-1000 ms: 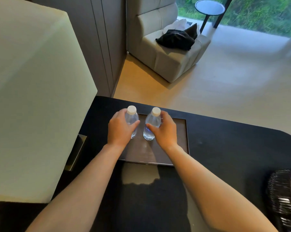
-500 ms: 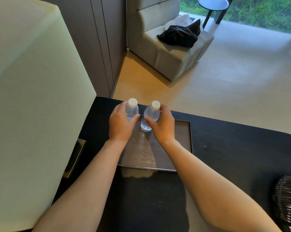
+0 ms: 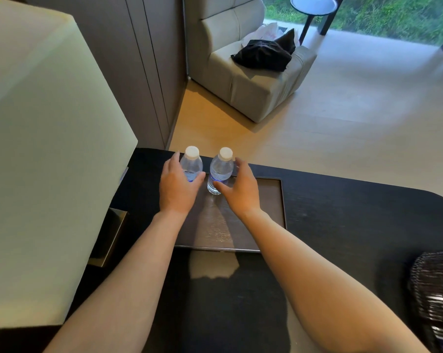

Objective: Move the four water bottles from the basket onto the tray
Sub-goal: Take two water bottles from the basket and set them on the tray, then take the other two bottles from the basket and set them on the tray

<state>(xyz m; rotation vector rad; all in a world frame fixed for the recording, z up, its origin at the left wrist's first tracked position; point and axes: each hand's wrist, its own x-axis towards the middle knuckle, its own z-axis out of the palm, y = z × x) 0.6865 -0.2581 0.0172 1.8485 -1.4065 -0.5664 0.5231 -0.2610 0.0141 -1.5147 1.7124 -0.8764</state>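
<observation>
Both bottles have been slid toward the tray's point(image 3: 271, 200) far left corner since a second ago. Left hand point(image 3: 177, 189) wraps the left bottle point(image 3: 191, 165); right hand's point(image 3: 240, 189) fingers point(image 3: 240, 165) loosen around the right bottle point(image 3: 221, 169). Release straight outward so neither tips.

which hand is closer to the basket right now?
Right. The right hand is at a bottle on the tray, on the side toward the basket at the table's right edge. The left hand is farther away, at the other bottle.

No legible text, brand or number anywhere, the two bottles' point(image 3: 193, 165) labels too blurred to read.
</observation>
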